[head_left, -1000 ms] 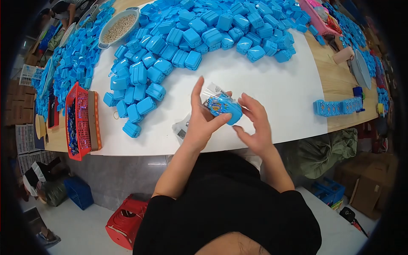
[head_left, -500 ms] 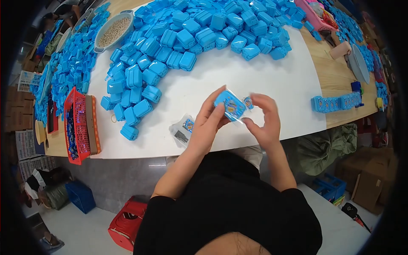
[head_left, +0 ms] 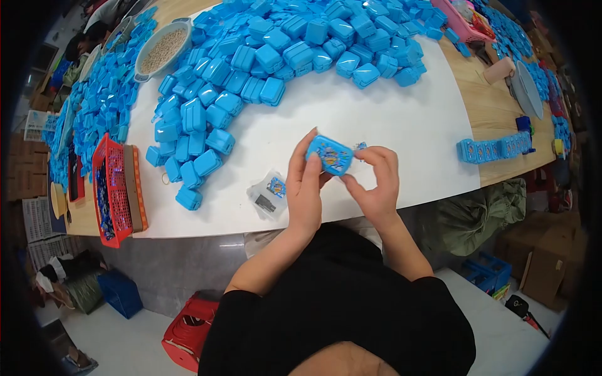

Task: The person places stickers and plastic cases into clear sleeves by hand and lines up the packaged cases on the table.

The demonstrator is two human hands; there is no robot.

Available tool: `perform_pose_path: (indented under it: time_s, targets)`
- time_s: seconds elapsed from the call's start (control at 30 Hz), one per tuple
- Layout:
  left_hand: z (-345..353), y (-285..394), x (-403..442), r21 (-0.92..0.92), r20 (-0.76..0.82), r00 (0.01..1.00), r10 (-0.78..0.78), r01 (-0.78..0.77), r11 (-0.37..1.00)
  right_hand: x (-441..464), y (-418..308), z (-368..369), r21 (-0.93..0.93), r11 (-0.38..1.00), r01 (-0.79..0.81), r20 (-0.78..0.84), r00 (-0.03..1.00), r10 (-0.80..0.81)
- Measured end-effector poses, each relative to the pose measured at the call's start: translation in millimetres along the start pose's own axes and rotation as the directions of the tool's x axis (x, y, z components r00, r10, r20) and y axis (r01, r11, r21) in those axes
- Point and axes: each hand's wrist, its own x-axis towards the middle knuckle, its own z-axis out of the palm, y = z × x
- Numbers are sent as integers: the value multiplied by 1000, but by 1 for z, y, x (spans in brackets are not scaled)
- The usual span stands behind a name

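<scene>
Between my hands is a small blue case with a colourful printed picture on its face. My left hand is wrapped round its left side, with the thumb on the front. At the case's right edge, my right hand has its thumb at the lower corner and its fingers bent near the upper corner. A small printed piece shows just behind the right fingertips. Clear packets with printed and dark pieces lie on the white table sheet left of my left wrist.
A large heap of blue cases curves across the back and left. A bowl of beads and a red basket are at the left. A row of printed cases stands at the right, below a pink basket.
The case has turned to show its printed face, and the clear film seen over it earlier no longer stands out. Both hands have shifted slightly left, and the right fingers have closed in on the case.
</scene>
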Motion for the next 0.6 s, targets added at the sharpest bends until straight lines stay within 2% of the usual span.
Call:
perform_pose_path:
  time_s: [0.1,0.13,0.17,0.23,0.27,0.3,0.33,0.37,0.4,0.43,0.47,0.5,0.57,0.6]
  targets:
    - [3,-13,6,96,1,1000,3,-3,995,-4,-1,-10,-74,994,75,-23,997,-77]
    - [5,-18,7,131,20,1000,1,-3,991,-5,0,-11,-120,985,122,-15,992,-125]
    - [12,-21,4,118,77,997,-17,8,993,-7,7,-15,-170,980,105,-48,992,-114]
    - [24,-27,-5,244,186,974,-127,79,967,-18,27,-22,-303,944,127,89,990,-105]
    - [31,-33,-7,158,189,975,-114,85,984,-21,46,-39,-227,970,81,45,996,-73]
    - [35,-43,-9,72,180,978,-104,92,993,-21,62,-64,-253,967,2,-118,992,-33]
    - [31,-51,-8,70,188,976,-109,97,993,-16,85,-100,-297,948,-112,-253,967,35]
    - [23,-61,-4,252,263,960,93,-161,954,-8,104,-143,-450,874,-185,-405,914,-15]
    - [14,-68,-4,401,370,891,263,-408,820,-2,121,-188,-508,789,-346,-499,865,58]
    - [8,-73,-5,402,376,891,256,-406,821,1,148,-228,-611,678,-409,-527,849,37]
    - [2,-78,-6,477,424,869,255,-454,753,1,173,-262,-694,551,-463,-549,836,11]
    - [-3,-82,-8,544,467,847,252,-501,673,0,184,-282,-787,426,-446,-513,857,-50]
    - [-7,-85,-6,648,550,801,235,-587,485,-3,200,-297,-817,381,-433,-484,874,-46]
    - [-6,-85,-4,650,550,802,233,-587,483,-5,205,-298,-815,383,-434,-485,873,-43]
